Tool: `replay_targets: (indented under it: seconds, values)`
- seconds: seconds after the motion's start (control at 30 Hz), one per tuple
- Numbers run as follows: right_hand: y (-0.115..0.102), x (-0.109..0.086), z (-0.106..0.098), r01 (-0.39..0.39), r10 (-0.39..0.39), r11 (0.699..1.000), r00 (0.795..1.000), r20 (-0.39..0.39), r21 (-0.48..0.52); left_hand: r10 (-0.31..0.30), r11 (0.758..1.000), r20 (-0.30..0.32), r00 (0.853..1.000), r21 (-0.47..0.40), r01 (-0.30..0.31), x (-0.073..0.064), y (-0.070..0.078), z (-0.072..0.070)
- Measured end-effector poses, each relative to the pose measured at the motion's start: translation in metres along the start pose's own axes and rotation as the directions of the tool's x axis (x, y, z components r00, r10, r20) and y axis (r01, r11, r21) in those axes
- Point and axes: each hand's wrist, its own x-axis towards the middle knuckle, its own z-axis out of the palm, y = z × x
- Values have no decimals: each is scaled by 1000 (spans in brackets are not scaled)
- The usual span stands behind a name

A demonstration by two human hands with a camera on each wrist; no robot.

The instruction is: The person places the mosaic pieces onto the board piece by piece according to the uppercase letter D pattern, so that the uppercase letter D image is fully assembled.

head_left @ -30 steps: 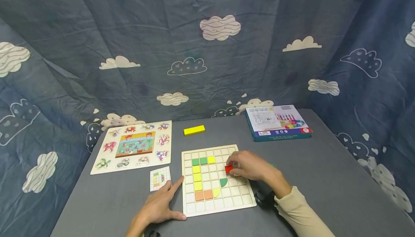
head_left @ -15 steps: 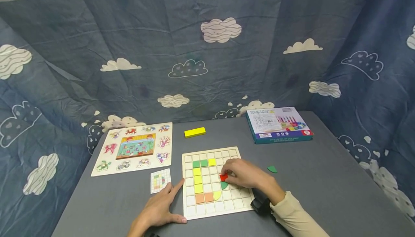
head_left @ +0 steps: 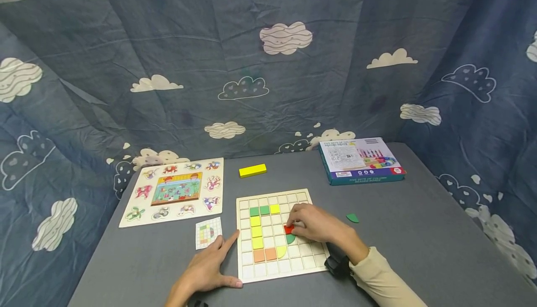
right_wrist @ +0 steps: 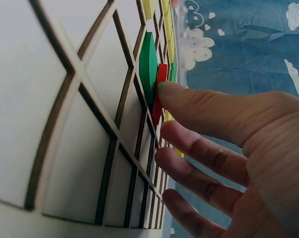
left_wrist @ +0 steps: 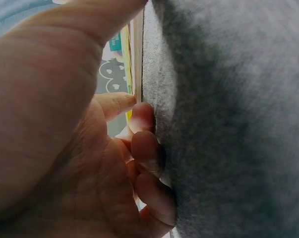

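Note:
A wooden grid board (head_left: 295,263) lies on the grey table, with green, yellow and orange tiles set in some of its cells. My right hand (head_left: 316,225) pinches a red square tile (head_left: 288,229) at a cell just above a green quarter-round tile (head_left: 290,239). In the right wrist view the thumb lies on the red tile (right_wrist: 160,94), beside the green tile (right_wrist: 148,67). At the board's left edge my left hand (head_left: 205,267) rests on the table, thumb and index finger spread and touching the edge. A small pattern card (head_left: 208,227) lies just beyond this hand.
A sea-animal puzzle board (head_left: 168,218) lies at the back left. Behind the grid board is a yellow bar (head_left: 252,170). A flat box (head_left: 365,181) stands at the back right, and a loose green quarter-round tile (head_left: 353,218) lies right of my right hand.
My right hand has moved left and toward me with the red tile, down to the cell above the green quarter-round, and then stayed there. The left hand keeps its place at the board's edge.

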Motion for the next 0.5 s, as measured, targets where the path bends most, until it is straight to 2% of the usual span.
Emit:
replay_targets:
  seconds: [0.23, 0.5]
  values:
    - [1, 0, 2, -38, 38, 999, 999, -11, -14, -1, 1000, 3, 1000, 0, 1, 0, 0, 0]
    - [1, 0, 4, -36, 37, 999, 999, -32, 7, -19, 1000, 0, 1000, 0, 19, 1, 0, 0]
